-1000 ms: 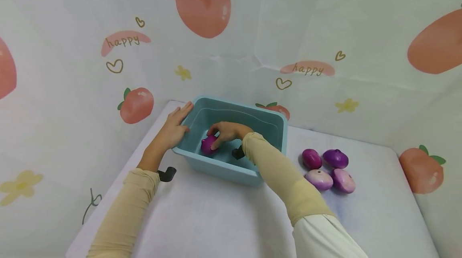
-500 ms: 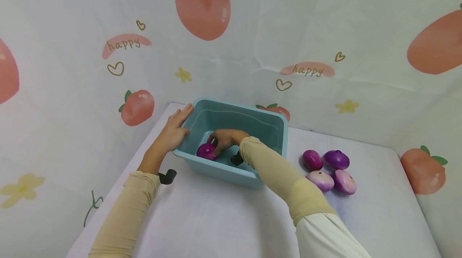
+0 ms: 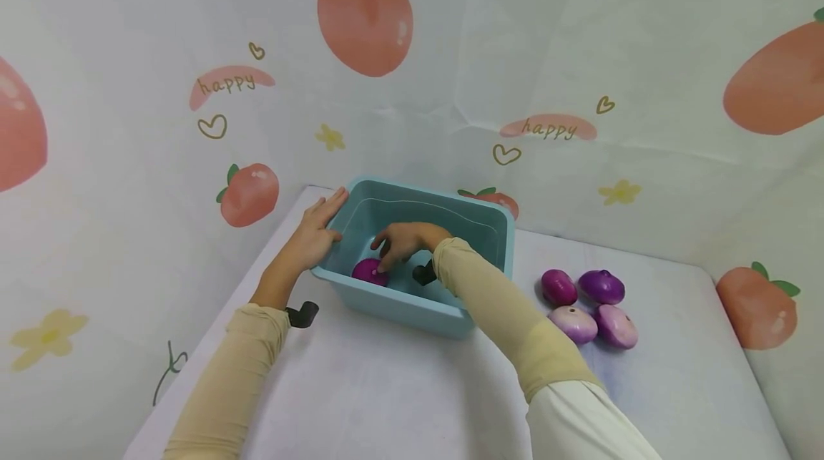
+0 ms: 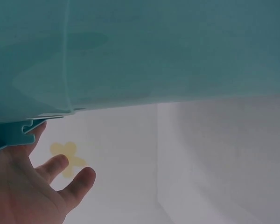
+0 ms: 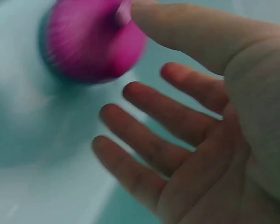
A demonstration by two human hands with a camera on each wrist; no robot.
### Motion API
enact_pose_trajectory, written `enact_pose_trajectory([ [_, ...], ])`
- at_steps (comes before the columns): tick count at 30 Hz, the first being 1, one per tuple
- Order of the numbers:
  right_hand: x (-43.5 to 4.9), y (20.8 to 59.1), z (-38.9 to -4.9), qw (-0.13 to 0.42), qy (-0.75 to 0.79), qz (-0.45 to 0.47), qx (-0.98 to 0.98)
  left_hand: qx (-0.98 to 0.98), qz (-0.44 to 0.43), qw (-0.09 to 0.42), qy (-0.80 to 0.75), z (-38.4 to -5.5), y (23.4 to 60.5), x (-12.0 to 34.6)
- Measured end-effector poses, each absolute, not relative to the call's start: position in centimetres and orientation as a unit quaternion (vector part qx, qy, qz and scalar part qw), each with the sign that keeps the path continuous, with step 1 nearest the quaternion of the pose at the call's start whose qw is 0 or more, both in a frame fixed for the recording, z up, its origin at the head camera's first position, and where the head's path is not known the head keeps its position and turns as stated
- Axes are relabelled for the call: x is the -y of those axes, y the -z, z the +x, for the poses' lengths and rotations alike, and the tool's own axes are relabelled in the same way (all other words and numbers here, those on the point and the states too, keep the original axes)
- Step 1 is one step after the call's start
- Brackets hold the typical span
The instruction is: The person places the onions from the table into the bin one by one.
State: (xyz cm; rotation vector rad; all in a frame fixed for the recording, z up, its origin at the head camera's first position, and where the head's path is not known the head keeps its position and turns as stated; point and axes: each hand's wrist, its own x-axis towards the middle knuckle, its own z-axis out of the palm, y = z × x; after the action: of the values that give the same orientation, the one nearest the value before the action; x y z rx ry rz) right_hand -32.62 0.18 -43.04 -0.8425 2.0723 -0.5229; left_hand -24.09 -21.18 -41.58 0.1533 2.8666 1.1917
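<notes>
As the right hand [image 3: 402,240] has just spread its fingers, the thumb perhaps touching the purple onion [image 3: 367,272], I judge that this onion is released inside the blue tub [image 3: 399,311], against which the left hand [image 3: 312,238] rests with straight fingers.

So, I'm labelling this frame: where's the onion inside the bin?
In the head view, the onion sits near-left inside the blue bin, by the right hand.
</notes>
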Motion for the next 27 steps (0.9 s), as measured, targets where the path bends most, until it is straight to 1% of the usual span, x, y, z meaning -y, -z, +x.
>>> enact_pose_trajectory([
  [6,-0.8,40.2,-32.2,0.377,0.215,-0.354,-0.829,-0.92,0.055,0.021,-0.388,-24.1,41.7,21.2],
  [10,-1.6,38.2,-31.6,0.343,0.219,-0.37,-0.835,-0.919,0.057,0.022,-0.389,-24.0,41.7,21.3],
  [17,-4.5,35.2,-30.6,0.266,0.288,-0.37,-0.842,-0.921,0.053,0.013,-0.387,-23.8,41.7,21.6],
  [27,-11.5,32.5,-29.0,0.129,0.386,-0.316,-0.857,-0.921,0.059,0.017,-0.384,-23.6,41.2,21.3],
])
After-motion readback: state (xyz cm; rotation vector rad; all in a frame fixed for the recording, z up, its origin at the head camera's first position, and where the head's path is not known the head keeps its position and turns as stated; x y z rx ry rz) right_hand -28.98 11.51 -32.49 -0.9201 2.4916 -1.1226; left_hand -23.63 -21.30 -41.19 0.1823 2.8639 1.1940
